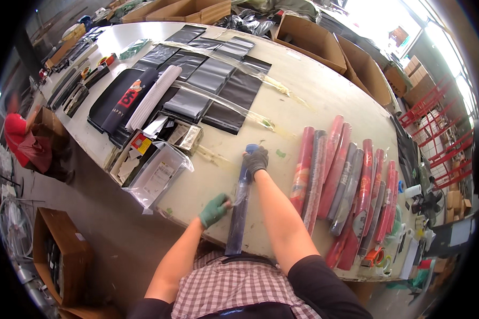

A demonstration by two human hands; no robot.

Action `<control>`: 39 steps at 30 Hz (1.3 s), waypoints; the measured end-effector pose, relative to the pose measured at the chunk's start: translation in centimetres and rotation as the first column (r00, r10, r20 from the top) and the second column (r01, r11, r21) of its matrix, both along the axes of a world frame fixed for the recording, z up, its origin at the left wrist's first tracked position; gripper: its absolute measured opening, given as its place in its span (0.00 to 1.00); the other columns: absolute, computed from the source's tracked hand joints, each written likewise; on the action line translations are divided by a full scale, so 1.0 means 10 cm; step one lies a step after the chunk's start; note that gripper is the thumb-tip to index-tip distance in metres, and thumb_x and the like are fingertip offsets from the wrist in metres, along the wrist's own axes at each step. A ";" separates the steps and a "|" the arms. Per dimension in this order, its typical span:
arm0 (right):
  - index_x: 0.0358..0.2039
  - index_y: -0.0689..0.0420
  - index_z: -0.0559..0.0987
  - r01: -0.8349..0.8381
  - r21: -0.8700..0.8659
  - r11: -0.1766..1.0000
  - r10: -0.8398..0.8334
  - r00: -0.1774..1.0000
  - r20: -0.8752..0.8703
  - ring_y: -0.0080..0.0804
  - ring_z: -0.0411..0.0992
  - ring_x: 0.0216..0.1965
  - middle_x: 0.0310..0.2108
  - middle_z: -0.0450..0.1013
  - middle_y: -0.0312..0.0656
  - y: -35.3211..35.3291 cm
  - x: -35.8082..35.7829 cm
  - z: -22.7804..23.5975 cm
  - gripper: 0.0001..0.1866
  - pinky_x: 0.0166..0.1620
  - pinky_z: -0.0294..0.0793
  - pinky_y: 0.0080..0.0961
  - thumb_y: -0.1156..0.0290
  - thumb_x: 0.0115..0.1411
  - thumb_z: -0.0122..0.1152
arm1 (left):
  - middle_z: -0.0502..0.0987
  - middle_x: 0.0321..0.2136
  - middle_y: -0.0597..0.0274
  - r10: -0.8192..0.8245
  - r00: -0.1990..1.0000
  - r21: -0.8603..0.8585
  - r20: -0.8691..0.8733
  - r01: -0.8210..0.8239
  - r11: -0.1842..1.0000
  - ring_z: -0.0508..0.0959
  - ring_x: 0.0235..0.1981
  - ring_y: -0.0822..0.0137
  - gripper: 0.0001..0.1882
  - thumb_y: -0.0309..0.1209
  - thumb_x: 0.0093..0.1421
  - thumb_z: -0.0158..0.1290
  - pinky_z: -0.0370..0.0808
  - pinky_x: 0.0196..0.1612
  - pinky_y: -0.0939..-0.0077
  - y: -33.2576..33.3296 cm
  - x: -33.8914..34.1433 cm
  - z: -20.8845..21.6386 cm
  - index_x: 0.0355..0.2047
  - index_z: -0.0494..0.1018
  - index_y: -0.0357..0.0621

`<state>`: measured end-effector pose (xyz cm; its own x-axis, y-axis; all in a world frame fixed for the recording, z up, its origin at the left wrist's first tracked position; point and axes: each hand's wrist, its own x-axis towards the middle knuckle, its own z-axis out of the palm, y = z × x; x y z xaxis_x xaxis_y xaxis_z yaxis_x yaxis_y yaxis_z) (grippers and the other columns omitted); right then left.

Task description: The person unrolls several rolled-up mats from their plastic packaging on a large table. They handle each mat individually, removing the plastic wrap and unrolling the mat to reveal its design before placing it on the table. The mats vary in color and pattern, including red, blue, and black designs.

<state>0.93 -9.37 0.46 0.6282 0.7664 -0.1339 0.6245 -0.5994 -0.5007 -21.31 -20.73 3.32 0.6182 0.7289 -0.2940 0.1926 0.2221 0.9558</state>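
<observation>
A blue roll [236,228] in clear plastic lies lengthwise in front of me, its near end close to my checked apron. My right hand [256,160], in a dark grey glove, is wrapped over the roll near its far end. To the left of the roll, my left hand [215,210] wears a green glove with bare fingertips. Its fingers are bent together at a loose flap of clear plastic film [241,195] on the roll's side; the exact contact is small and blurred. Red and grey wrapped rolls [351,183] lie side by side to the right.
Black plastic bags [213,74] lie taped across the table [303,101]. Left of me are a clear plastic bin [158,175] and a box of labels [135,154]. A tape dispenser [374,259] sits by the right edge. Cardboard boxes [311,42] line the far side; another person [29,138] stands left.
</observation>
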 end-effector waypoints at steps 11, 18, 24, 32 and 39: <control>0.50 0.65 0.68 0.014 0.000 1.000 -0.014 0.998 0.062 0.50 0.67 0.52 0.47 0.68 0.58 0.20 0.08 -0.25 0.39 0.54 0.68 0.37 0.48 0.45 0.64 | 0.63 0.26 0.75 0.022 0.998 -0.402 0.064 0.006 0.916 0.62 0.27 0.80 0.05 0.33 0.61 0.49 0.63 0.29 0.85 -1.48 -1.73 0.23 0.31 0.66 0.48; 0.50 0.63 0.66 0.514 0.017 0.857 -0.510 0.854 -0.101 0.51 0.72 0.47 0.50 0.66 0.56 0.15 0.40 0.17 0.39 0.52 0.72 0.40 0.48 0.46 0.66 | 0.68 0.23 0.66 0.764 0.442 0.005 -0.470 -0.864 0.503 0.68 0.25 0.71 0.04 0.32 0.58 0.46 0.69 0.28 0.73 -3.73 -4.57 -0.27 0.32 0.69 0.48; 0.56 0.64 0.59 0.469 0.044 0.882 -0.452 0.870 -0.198 0.54 0.67 0.52 0.56 0.57 0.57 -0.01 -0.04 0.06 0.49 0.53 0.70 0.41 0.44 0.43 0.68 | 0.74 0.43 0.50 -0.047 -0.450 0.403 -0.892 -0.837 0.370 0.75 0.40 0.49 0.24 0.39 0.53 0.57 0.73 0.47 0.57 -4.96 -4.89 -0.45 0.48 0.67 0.46; 0.38 0.59 0.77 -0.490 0.629 0.604 0.637 0.771 -0.011 0.45 0.71 0.45 0.43 0.72 0.50 -0.69 0.00 0.12 0.16 0.52 0.68 0.30 0.86 0.49 0.49 | 0.66 0.51 0.53 0.679 0.605 0.861 -0.416 0.021 0.509 0.65 0.54 0.51 0.21 0.28 0.45 0.58 0.63 0.57 0.59 -1.24 -1.12 0.65 0.43 0.73 0.49; 0.42 0.55 0.78 -0.617 0.546 0.566 0.659 0.737 0.151 0.47 0.72 0.43 0.42 0.73 0.48 -0.93 -0.02 0.57 0.21 0.47 0.73 0.32 0.86 0.48 0.49 | 0.70 0.46 0.55 0.503 0.471 0.645 -0.724 0.204 0.736 0.70 0.49 0.53 0.29 0.41 0.48 0.58 0.66 0.53 0.56 0.14 0.24 0.30 0.50 0.68 0.48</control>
<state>0.78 -18.63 6.12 -0.0467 0.9139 0.4032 0.6930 0.3204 -0.6458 -18.92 -19.38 6.36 0.1881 0.9809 -0.0495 0.9563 -0.1714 0.2370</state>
